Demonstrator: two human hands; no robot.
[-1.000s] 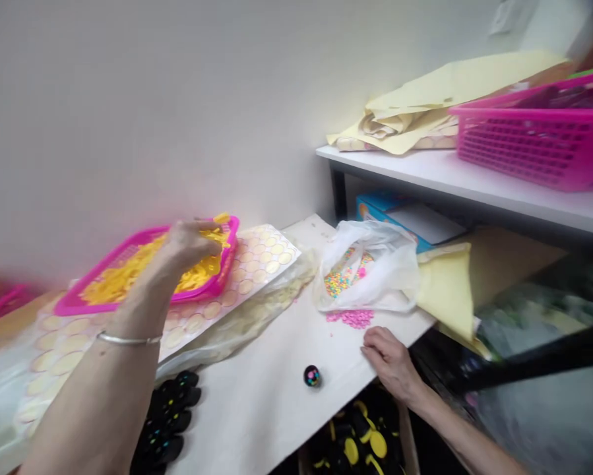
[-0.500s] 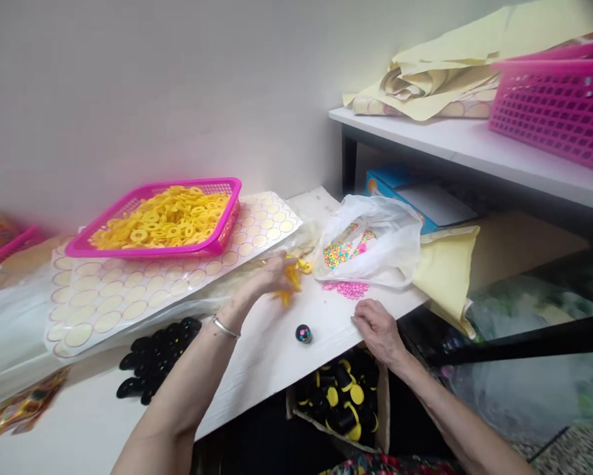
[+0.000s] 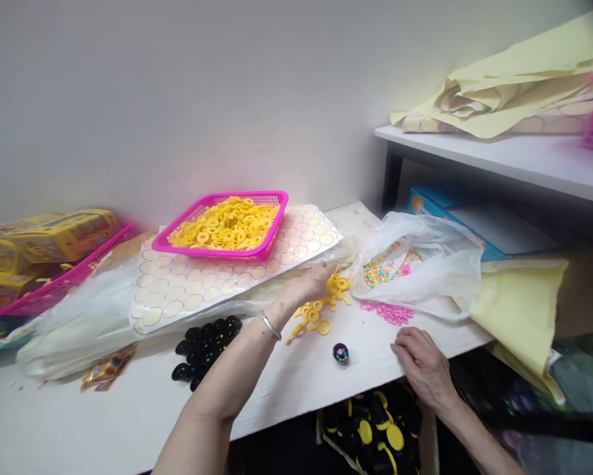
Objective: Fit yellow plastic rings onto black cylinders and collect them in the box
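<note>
My left hand (image 3: 316, 282) reaches across the table onto a small pile of yellow ring-ended pieces with short stems (image 3: 314, 316). Its fingertips are mostly hidden, so any grip on a piece is unclear. My right hand (image 3: 423, 363) rests at the table's front edge with its fingers curled in; whatever they hold, if anything, is out of sight. Between the hands stands a small black round cup (image 3: 341, 353) with coloured beads showing inside. Just beyond my right hand lies a heap of pink beads (image 3: 391, 313), beside a white plastic bag (image 3: 437, 280) of multicoloured beads (image 3: 382, 269).
A pink basket (image 3: 212, 253) of yellow pieces sits on a sticker sheet (image 3: 177, 290). Black pieces (image 3: 204, 349) cluster left of my forearm. Below the table edge is a carton (image 3: 427, 435) of black-and-yellow containers (image 3: 375, 422). A raised shelf (image 3: 484, 155) stands at right.
The view has turned left, so things appear further right. The yellow pieces under my left hand are more spread out over the table. My right hand stays curled at the edge.
</note>
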